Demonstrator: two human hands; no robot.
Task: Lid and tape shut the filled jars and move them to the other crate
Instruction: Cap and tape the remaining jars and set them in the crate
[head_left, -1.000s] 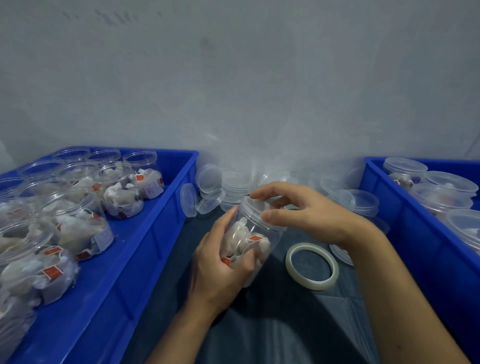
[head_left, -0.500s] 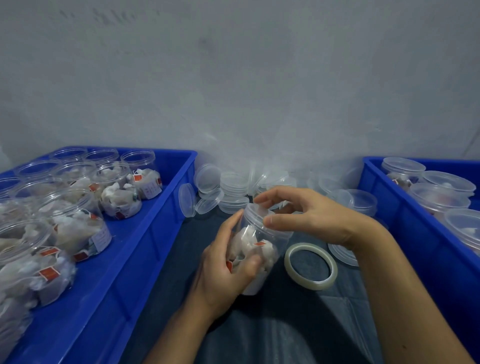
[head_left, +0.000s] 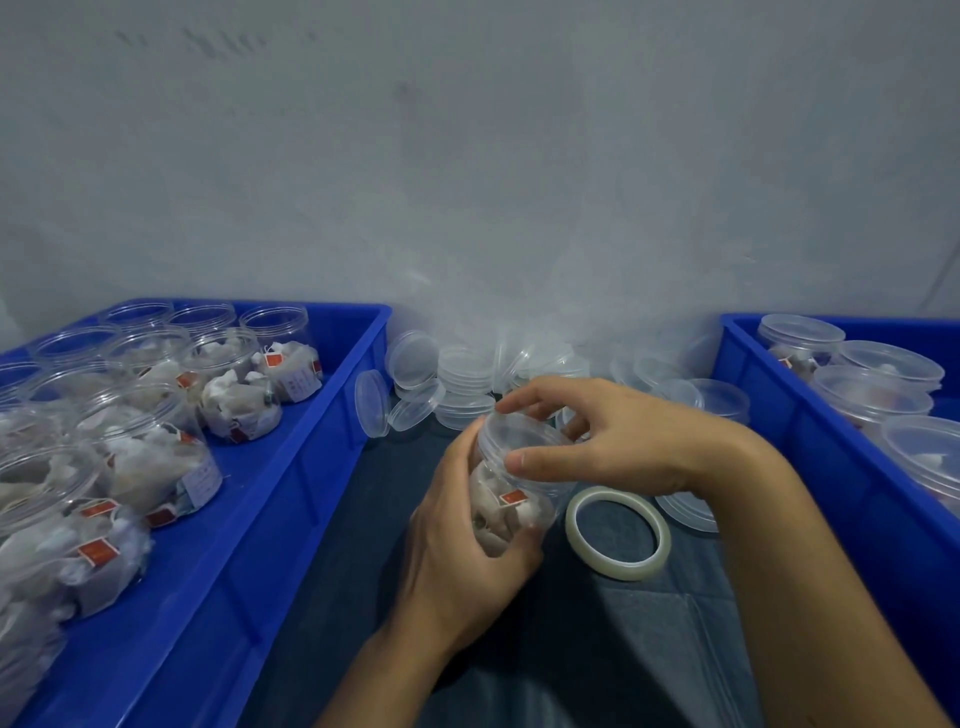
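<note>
My left hand grips a clear jar filled with tea bags, tilted over the dark cloth between two crates. My right hand pinches the clear lid on the jar's mouth, thumb in front and fingers behind. A roll of clear tape lies flat just right of the jar. The left blue crate holds several filled jars without lids. The right blue crate holds several lidded jars.
A heap of loose clear lids lies against the grey wall behind the jar, and more lids lie by my right wrist. The dark cloth covers the surface between the crates.
The jar and both hands have shifted slightly toward me and lower. My right hand has turned on the lid, with the thumb now further forward.
</note>
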